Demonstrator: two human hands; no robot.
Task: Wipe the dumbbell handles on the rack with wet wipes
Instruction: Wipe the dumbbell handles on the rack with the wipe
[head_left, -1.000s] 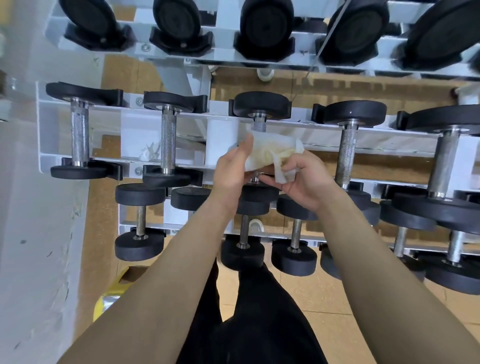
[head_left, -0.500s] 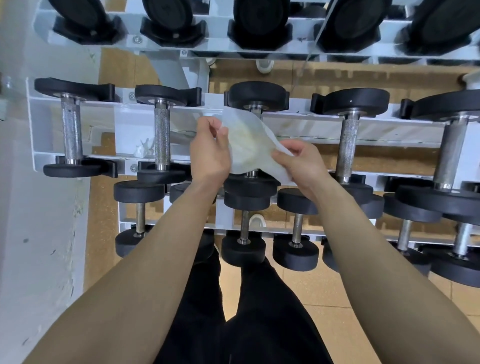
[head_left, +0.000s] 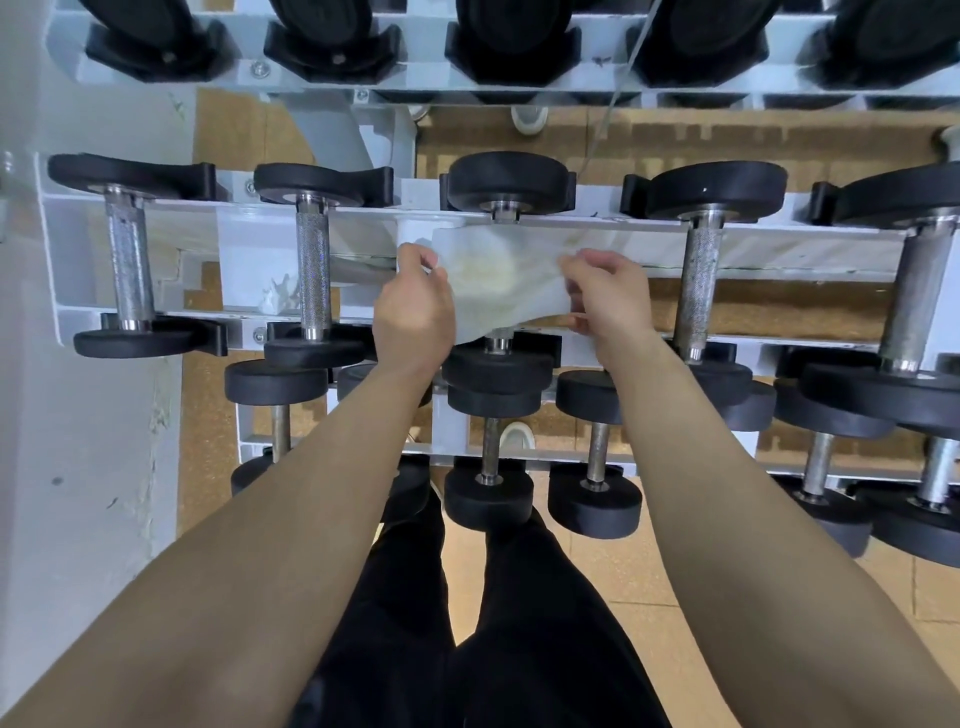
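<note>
One wipe, stained yellow, is stretched between my two grips. My left grip pinches its left edge and my right grip pinches its right edge, fingers curled. The wipe spans the handle of the third dumbbell on the rack's middle tier and hides it; I cannot confirm contact. That tier carries five dumbbells, four with bare handles.

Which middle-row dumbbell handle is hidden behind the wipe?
The third dumbbell from the left; the wet wipe hides its handle, while the others' handles show bare.
</note>
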